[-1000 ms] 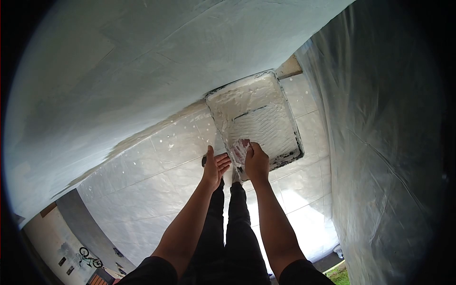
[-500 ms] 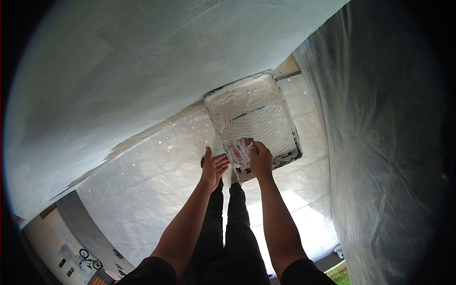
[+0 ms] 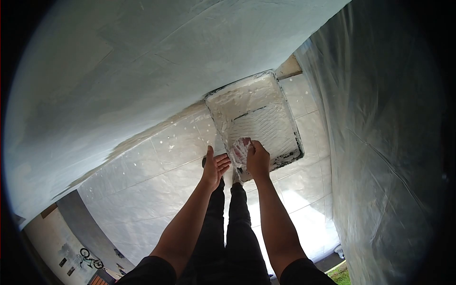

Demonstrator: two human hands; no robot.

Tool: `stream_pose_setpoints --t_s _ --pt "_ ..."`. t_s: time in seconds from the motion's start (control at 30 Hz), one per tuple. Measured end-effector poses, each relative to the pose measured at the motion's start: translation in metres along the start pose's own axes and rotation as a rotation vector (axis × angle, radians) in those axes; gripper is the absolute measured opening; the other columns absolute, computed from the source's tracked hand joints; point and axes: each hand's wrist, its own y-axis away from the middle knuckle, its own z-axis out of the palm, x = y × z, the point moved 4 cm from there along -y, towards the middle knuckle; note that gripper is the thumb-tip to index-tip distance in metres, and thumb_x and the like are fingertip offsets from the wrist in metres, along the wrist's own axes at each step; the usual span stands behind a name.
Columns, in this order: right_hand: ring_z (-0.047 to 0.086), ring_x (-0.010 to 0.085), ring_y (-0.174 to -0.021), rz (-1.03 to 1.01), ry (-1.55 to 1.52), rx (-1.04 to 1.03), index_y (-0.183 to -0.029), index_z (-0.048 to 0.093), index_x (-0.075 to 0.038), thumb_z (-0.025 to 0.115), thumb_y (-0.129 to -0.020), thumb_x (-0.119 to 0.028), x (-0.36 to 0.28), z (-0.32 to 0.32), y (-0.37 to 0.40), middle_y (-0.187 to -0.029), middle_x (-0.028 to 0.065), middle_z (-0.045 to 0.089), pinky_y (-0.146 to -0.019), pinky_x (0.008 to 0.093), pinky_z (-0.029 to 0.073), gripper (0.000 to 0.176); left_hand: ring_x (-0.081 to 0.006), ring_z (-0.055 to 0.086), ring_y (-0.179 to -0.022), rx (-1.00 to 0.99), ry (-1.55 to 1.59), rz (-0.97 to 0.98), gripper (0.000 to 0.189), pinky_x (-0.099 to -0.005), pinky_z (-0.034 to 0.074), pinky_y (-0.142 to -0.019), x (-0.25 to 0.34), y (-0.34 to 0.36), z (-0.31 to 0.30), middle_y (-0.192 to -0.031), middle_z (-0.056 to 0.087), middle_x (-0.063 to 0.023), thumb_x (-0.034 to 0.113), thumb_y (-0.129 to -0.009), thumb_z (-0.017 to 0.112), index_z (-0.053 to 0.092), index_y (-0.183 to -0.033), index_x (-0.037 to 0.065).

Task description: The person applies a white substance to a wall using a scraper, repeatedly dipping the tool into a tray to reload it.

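Note:
My right hand point(image 3: 258, 160) is closed on a reddish, paint-smeared piece point(image 3: 241, 151), which may be a cloth or a pad. That piece is over the near left part of a large paint tray point(image 3: 263, 126) coated with whitish paint, with a ribbed area in its middle. Just left of the tray's edge, my left hand point(image 3: 215, 167) is open, its fingers spread toward the tray and its palm partly showing.
A grey-white wall point(image 3: 142, 66) rises on the left. Plastic sheeting point(image 3: 380, 142) hangs on the right. Paint spots mark the tiled floor point(image 3: 156, 166). My legs are below the tray. A bicycle point(image 3: 90, 259) shows at lower left, grass point(image 3: 339, 275) at lower right.
My right hand has moved slightly left with the reddish piece, which looks narrower and more tilted now. My left hand has hardly moved.

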Motion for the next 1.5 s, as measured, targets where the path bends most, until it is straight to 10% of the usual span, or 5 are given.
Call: stream_pose_setpoints --t_s 0.53,0.73,0.93,1.27,1.5 --pt "0.067 0.0414 -0.089 -0.019 -0.034 0.015 -0.109 0.066 -0.002 0.054 -0.095 -0.014 0.003 -0.003 -0.001 -0.093 0.0233 0.069 -0.077 0.0439 0.051 0.021 -0.0358 0.044 -0.136 -0.019 0.005 0.024 0.117 -0.0448 0.029 -0.118 -0.002 -0.001 0.0 -0.143 0.046 -0.0296 0.086 -0.087 0.024 0.032 -0.145 -0.016" --pt "0.062 0.0189 -0.069 -0.05 -0.176 -0.126 -0.108 0.066 0.001 0.057 -0.096 -0.014 0.025 -0.012 -0.016 -0.079 0.0102 0.067 -0.067 0.0349 0.049 0.021 -0.0383 0.039 -0.14 -0.031 0.031 0.01 0.117 -0.0442 0.024 -0.12 0.0 -0.001 -0.003 -0.147 0.041 -0.0329 0.085 -0.088 0.022 0.03 -0.146 -0.017" --pt "0.06 0.0114 -0.076 0.408 -1.058 -0.388 -0.11 0.063 0.002 0.055 -0.095 -0.006 0.024 -0.036 0.007 -0.09 0.004 0.064 -0.071 0.0278 0.051 0.018 -0.0357 0.038 -0.142 -0.054 -0.044 0.026 0.116 -0.0452 0.025 -0.12 0.001 0.018 -0.01 -0.148 0.041 -0.0297 0.086 -0.087 0.024 0.03 -0.147 -0.013" --pt "0.067 0.0302 -0.101 0.339 -1.381 -0.544 -0.123 0.051 -0.004 0.055 -0.084 0.004 -0.065 -0.119 0.09 -0.115 0.0162 0.06 -0.084 0.0482 0.06 0.039 -0.0351 0.038 -0.142 -0.111 -0.023 0.178 0.112 -0.0447 0.024 -0.12 0.056 0.152 0.01 -0.149 0.042 -0.0287 0.083 -0.09 0.022 0.031 -0.147 -0.012" --pt "0.065 0.0326 -0.106 0.131 -1.562 -0.53 -0.127 0.052 -0.007 0.048 -0.096 -0.017 -0.13 -0.171 0.137 -0.112 0.0158 0.065 -0.091 0.0613 0.054 0.032 -0.0367 0.039 -0.141 -0.189 0.044 0.405 0.11 -0.0462 0.026 -0.12 0.122 0.277 0.048 -0.147 0.043 -0.0295 0.081 -0.092 0.016 0.031 -0.147 -0.013"
